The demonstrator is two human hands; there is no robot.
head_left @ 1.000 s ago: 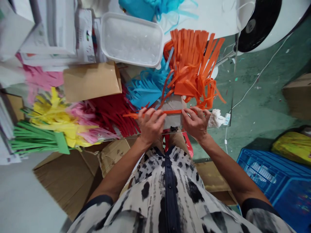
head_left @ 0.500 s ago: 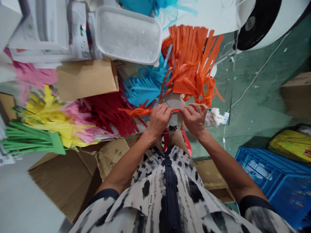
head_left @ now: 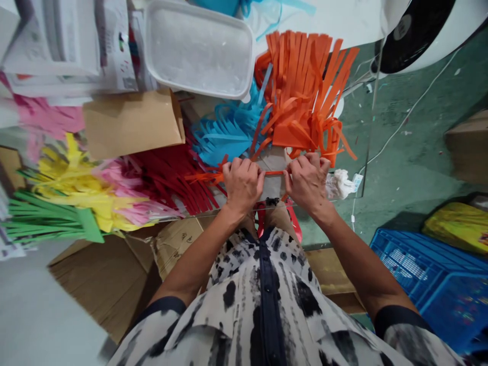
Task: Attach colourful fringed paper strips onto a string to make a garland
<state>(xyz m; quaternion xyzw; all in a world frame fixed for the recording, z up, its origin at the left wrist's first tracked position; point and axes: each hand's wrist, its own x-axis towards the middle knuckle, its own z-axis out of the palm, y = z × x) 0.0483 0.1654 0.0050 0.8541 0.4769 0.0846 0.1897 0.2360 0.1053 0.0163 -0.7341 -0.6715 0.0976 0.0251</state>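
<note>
Both hands grip a narrow orange paper tassel (head_left: 274,173), pulled straight between them near the table's front edge. My left hand (head_left: 243,185) is closed around its left part, and loose orange strips fan out to the left of the fist. My right hand (head_left: 308,180) is closed on the other end, whose tip is hidden by the fingers. Just beyond the hands lies a fringed orange paper sheet (head_left: 292,134) with cut strips pointing away. Blue fringed paper (head_left: 223,140) sits beyond my left hand, and dark red fringed paper (head_left: 175,178) lies to its left.
A translucent plastic lid (head_left: 200,48) and a brown paper box (head_left: 133,124) lie further back. Yellow fringe (head_left: 76,168) and green fringe (head_left: 49,216) are at left. A crumpled white tissue (head_left: 339,184) lies by the right edge. A blue crate (head_left: 430,284) stands on the floor.
Both hands have rolled over the orange tassel, with knuckles now turned further up and fists tighter. A slightly longer stretch of it shows between them, as my left hand shifted left.
</note>
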